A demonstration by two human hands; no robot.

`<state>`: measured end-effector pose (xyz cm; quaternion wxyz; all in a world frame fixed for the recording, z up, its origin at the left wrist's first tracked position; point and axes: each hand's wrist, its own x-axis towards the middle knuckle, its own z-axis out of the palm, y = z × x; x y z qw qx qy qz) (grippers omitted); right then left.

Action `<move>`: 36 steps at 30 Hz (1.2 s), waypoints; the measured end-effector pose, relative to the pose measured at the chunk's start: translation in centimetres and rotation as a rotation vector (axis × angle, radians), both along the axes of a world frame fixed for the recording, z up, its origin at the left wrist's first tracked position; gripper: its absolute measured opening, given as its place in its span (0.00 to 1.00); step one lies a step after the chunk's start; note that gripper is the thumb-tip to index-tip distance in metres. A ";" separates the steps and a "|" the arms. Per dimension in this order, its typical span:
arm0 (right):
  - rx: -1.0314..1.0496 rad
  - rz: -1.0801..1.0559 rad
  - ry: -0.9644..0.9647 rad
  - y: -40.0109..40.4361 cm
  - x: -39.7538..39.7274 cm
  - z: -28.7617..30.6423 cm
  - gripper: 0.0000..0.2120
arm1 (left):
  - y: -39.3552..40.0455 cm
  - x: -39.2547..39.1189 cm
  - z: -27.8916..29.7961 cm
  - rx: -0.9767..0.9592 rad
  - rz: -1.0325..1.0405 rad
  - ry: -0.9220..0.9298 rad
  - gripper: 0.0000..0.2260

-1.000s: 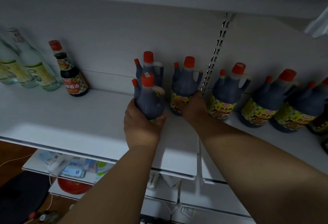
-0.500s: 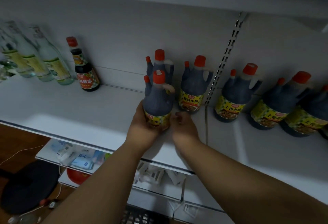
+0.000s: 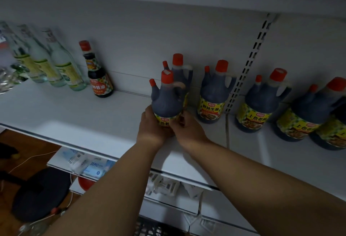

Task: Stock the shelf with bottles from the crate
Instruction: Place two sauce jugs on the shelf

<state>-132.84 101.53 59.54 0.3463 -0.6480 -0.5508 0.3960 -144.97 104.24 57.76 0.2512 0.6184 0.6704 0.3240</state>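
Observation:
A dark soy sauce jug (image 3: 167, 99) with a red cap and yellow label stands upright on the white shelf (image 3: 74, 116), in front of another jug (image 3: 184, 73). My left hand (image 3: 152, 127) wraps its base from the left. My right hand (image 3: 189, 129) grips the base from the right. More jugs of the same kind stand to the right: one (image 3: 213, 97) close by, then another (image 3: 262, 104) and several at the far right (image 3: 309, 112). Part of a dark crate (image 3: 151, 228) shows at the bottom edge.
A small soy sauce bottle (image 3: 97, 73) and clear glass bottles (image 3: 61, 61) stand at the shelf's back left. A slotted upright (image 3: 249, 63) divides the back wall. Lower shelves hold packets (image 3: 93, 166). A black stool (image 3: 41, 194) and cables are on the wooden floor.
My right hand left the neighbouring jug and came onto the front jug's base. The jug has turned, so its label faces me. The view shifted left.

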 end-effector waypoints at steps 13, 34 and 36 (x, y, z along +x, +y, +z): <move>0.119 -0.060 -0.177 0.3 -0.7 0.1 0.32 | 0.8 -0.4 -2.0 0.090 0.008 -0.042 0.26; 0.135 -0.121 -0.278 -0.4 -0.9 0.2 0.29 | -0.9 0.0 -2.1 0.112 0.012 -0.202 0.23; 0.138 -0.117 -0.277 -0.4 -0.9 0.3 0.28 | -0.8 -0.1 -2.2 0.100 0.011 -0.207 0.23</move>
